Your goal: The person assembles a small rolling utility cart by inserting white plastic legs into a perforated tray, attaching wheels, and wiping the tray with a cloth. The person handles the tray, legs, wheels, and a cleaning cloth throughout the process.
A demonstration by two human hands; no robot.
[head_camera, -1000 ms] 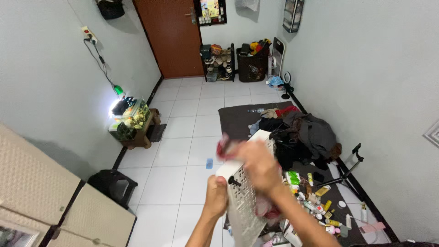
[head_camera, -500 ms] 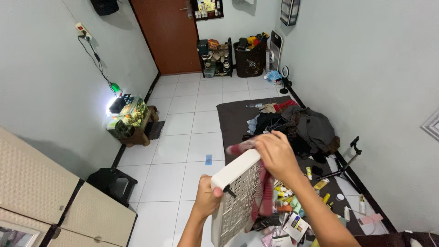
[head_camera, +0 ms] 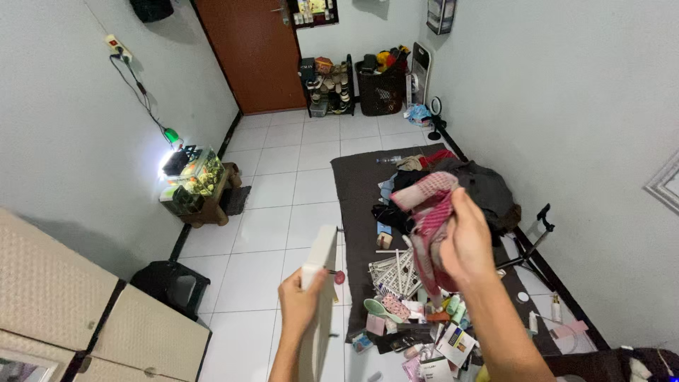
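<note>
My left hand grips a flat cream-white panel edge-on, low in the middle of the view, along with a thin stick with a red tip. My right hand is raised to its right and holds a pink and red patterned cloth that hangs bunched from the fingers. Both are above a dark mat on the white tile floor, strewn with clothes and small items.
A pile of dark clothes lies on the mat, with packets and bottles nearer me. A lit fish tank on a low stand sits by the left wall. A black stool, cream cabinets, a brown door and a shoe rack are around.
My hands have separated. The right hand lifted the patterned cloth off the panel and moved right. The left hand turned the panel edge-on and lowered it.
</note>
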